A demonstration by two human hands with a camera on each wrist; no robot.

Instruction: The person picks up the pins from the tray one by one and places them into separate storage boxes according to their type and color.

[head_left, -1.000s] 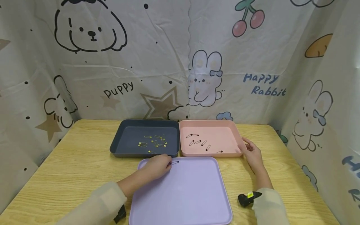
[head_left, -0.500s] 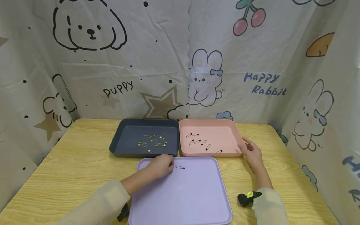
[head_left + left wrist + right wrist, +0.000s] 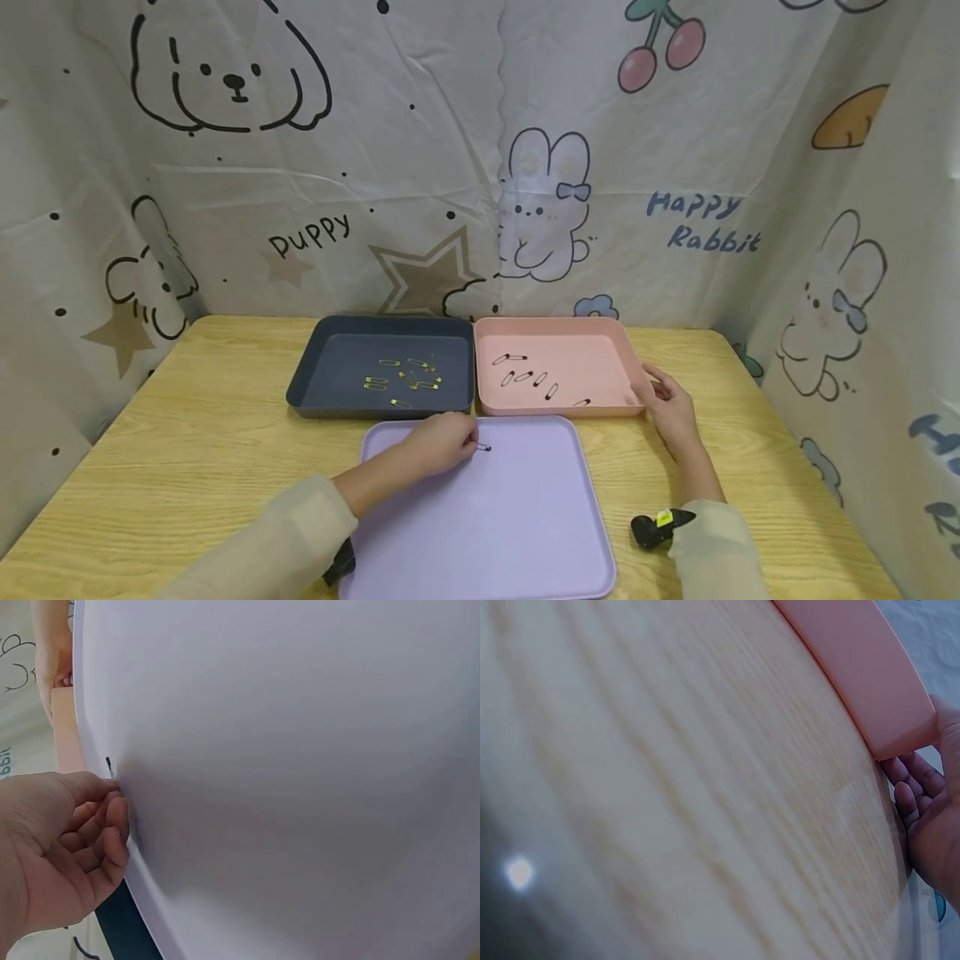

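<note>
With thumb and forefinger, my left hand pinches the end of a black-capped safety pin over the far part of the lilac tray. In the left wrist view the pin's dark cap sticks out past the fingertips, while the other fingers are loosely curled. At its near right corner my right hand grips the pink tray, thumb at the rim and fingers outside the wall. Several black-capped safety pins lie in this tray. The navy tray holds several yellow-capped safety pins.
Navy and pink trays stand side by side behind the lilac one on a wood-grain table. A cartoon-printed curtain closes off the back and sides. Near the right sleeve is a black wrist device.
The black-capped pin shifted and turned on the lilac tray, lying apart from the fingers half a second ago. My left hand moved right and now pinches it. The right hand stays put.
</note>
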